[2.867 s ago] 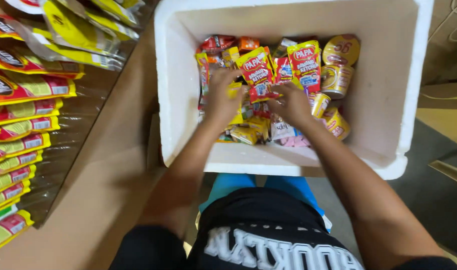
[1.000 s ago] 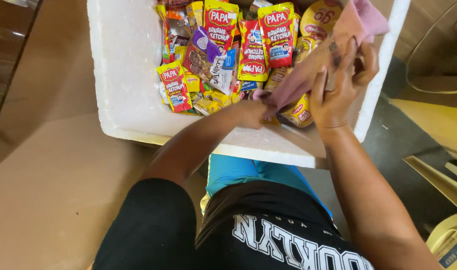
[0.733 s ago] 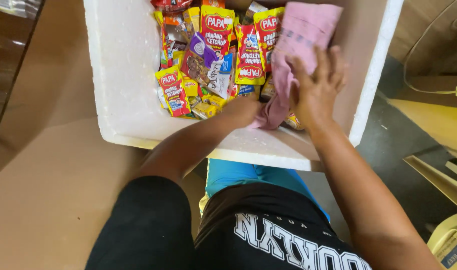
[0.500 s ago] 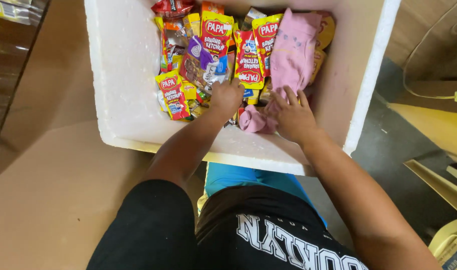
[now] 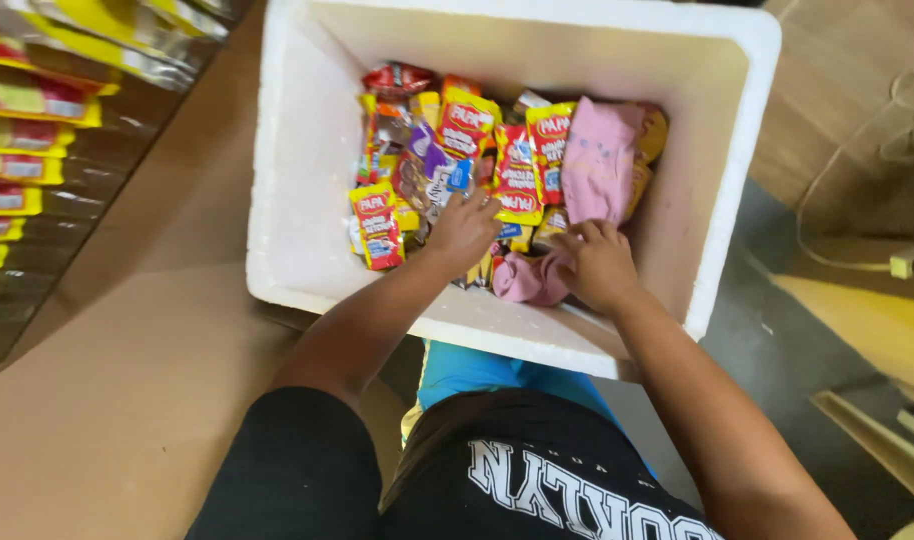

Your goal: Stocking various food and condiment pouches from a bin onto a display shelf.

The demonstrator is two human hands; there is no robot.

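A white foam box (image 5: 307,190) stands in front of me, filled with several red-and-yellow snack packets (image 5: 477,150). A pink cloth (image 5: 597,165) lies over the packets on the box's right side, its lower end bunched near the front wall. My left hand (image 5: 464,228) rests on the packets in the middle, fingers curled among them. My right hand (image 5: 602,265) presses on the bunched end of the pink cloth; whether it grips the cloth is unclear.
A brown counter surface (image 5: 127,380) lies to the left. Rows of yellow and red packets hang in a display (image 5: 27,150) at the far left. A cord (image 5: 877,130) and yellowish boards (image 5: 877,340) lie on the floor to the right.
My right hand lifted the pink cloth and laid it down over the packets on the right side. Both hands have come down into the front of the box.
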